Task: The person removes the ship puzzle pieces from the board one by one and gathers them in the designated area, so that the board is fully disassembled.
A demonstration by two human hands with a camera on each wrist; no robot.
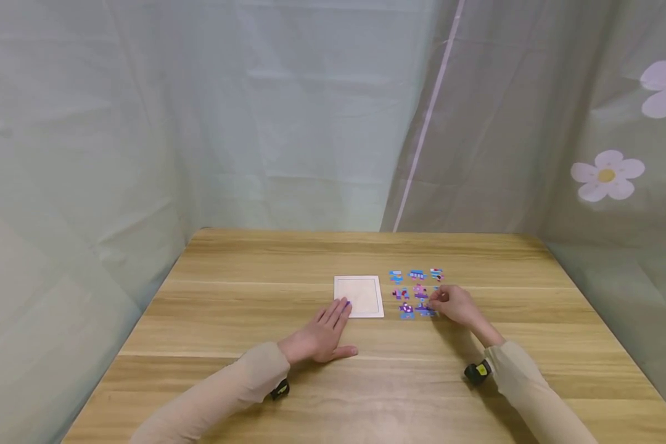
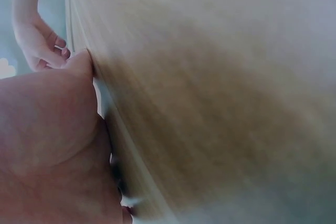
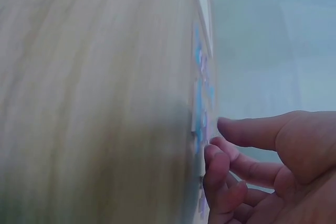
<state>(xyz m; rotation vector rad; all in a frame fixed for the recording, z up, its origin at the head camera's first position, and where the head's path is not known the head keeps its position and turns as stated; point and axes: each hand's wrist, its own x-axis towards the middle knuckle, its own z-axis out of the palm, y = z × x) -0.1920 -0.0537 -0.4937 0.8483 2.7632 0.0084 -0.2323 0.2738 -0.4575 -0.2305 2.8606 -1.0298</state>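
My left hand [image 1: 327, 333] lies flat with straight fingers, its fingertips over the lower left corner of a white square puzzle tray [image 1: 380, 302]. A small purple puzzle piece [image 1: 348, 303] shows at those fingertips. Bent loosely, the fingers of my right hand [image 1: 452, 302] are at the right edge of a group of colourful jigsaw pieces [image 1: 420, 288]. In the right wrist view, the thumb of the right hand [image 3: 262, 166] stands apart from the bent fingers, with the pieces [image 3: 198, 114] right beside the fingertips. No piece shows between thumb and fingers.
The pieces are spread in rough rows to the right of the tray on a wooden table [image 1: 244, 265]. Pale curtains [image 1: 311, 123] hang behind the table and at both sides. A dark wrist device [image 1: 477, 372] sits at the right cuff.
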